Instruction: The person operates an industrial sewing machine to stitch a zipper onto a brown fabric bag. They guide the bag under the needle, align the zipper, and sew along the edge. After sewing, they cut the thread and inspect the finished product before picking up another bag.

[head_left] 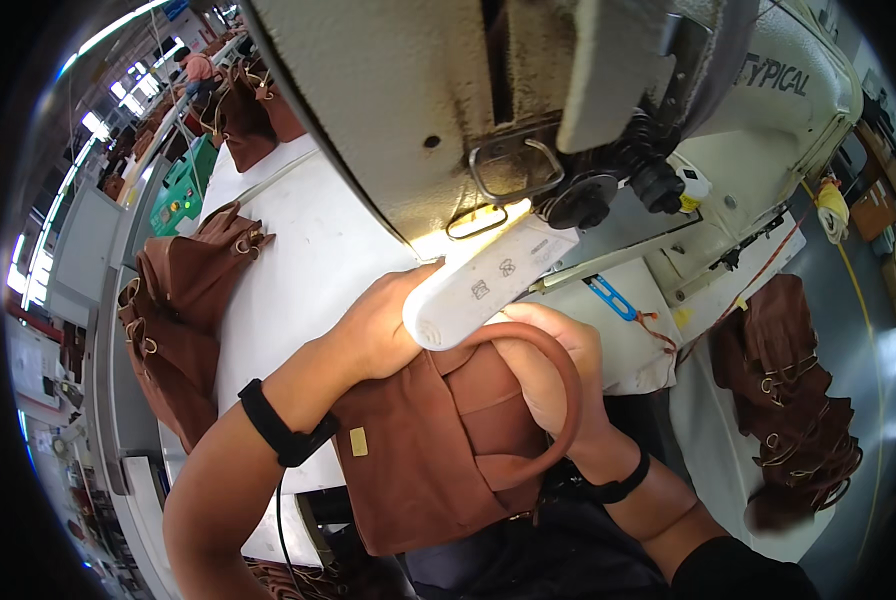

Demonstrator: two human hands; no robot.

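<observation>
Both hands (468, 345) grip brown bag (438, 450) bearing small yellow rectangular label (358, 441).

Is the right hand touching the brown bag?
Touching. In the head view the right hand lies on the brown bag, fingers curled over its upper edge inside the loop of the round handle.

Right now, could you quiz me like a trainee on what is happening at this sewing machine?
1. True or false: both hands, the left hand and the right hand, touch the brown leather handbag.
2. Which lies on the white table at the person's left? A: stacked brown leather bags. B: blue cloth rolls.
3. What shape is the bag's brown handle?

Key: 1 true; 2 A; 3 a curved loop.
</observation>
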